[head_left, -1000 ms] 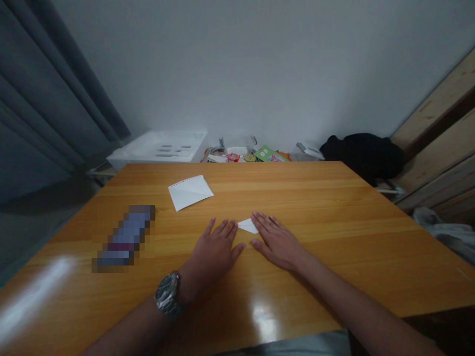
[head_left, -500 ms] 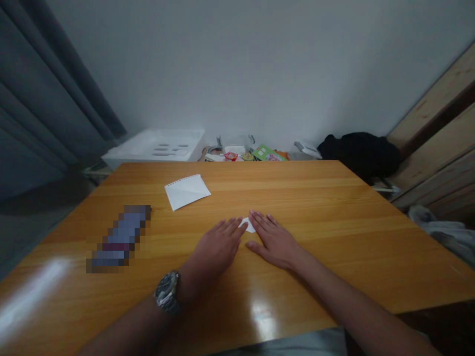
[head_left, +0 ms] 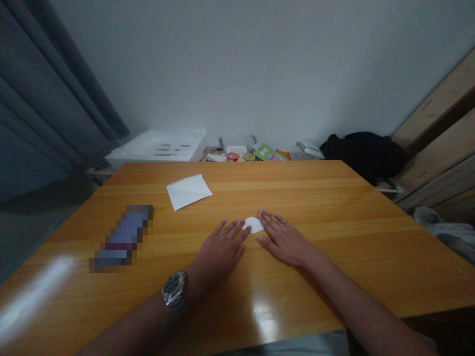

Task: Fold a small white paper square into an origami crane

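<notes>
A small piece of white folded paper (head_left: 253, 225) lies on the wooden table (head_left: 297, 190) between my two hands. My left hand (head_left: 222, 245) is palm down with its fingers spread, and its fingertips rest on the paper's left side. From the right, my right hand (head_left: 282, 239) lies flat, its fingertips on the paper's right edge and its thumb held apart. Parts of the paper are hidden under the fingers. Farther up the table, to the left, is a larger white sheet (head_left: 189, 192) with a perforated edge.
A pixelated flat object (head_left: 124, 237) lies on the table's left side. Beyond the far edge are a white plastic tray (head_left: 166, 143), a green booklet (head_left: 270, 153), small packets and a black cloth-like heap (head_left: 363, 153). Wooden boards (head_left: 441, 133) stand at the right.
My hands have moved slightly apart, so more of the small paper shows between them. The fingers of my left hand have spread wider. The view has shifted a little.
</notes>
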Action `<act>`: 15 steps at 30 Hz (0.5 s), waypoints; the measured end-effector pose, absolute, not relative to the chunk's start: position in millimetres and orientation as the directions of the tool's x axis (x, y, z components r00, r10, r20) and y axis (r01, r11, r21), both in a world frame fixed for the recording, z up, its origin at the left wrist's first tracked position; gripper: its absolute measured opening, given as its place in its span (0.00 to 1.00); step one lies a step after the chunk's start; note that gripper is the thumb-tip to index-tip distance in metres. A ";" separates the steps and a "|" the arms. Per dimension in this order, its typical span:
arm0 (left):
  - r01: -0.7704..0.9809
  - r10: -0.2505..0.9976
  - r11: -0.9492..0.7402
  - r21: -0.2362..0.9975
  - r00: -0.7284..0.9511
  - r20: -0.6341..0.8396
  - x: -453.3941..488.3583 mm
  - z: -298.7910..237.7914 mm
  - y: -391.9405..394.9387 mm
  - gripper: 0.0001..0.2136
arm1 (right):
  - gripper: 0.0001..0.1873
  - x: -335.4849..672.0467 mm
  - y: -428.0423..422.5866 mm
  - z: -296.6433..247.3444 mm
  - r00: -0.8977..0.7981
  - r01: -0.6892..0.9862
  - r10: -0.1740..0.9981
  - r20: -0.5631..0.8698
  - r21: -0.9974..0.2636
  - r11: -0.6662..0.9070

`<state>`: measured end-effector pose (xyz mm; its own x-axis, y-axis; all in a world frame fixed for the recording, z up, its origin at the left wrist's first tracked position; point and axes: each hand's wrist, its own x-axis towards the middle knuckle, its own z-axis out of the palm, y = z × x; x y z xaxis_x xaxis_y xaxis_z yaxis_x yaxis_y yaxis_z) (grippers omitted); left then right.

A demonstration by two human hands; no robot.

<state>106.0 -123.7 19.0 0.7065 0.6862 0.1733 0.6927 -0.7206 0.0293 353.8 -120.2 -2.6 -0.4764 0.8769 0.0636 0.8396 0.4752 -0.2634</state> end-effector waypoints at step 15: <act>0.713 0.726 -0.687 0.140 0.668 0.164 110.3 28.4 -118.5 0.20 | 0.29 354.9 -115.2 7.2 -0.500 0.787 0.827 0.259 -0.262 0.558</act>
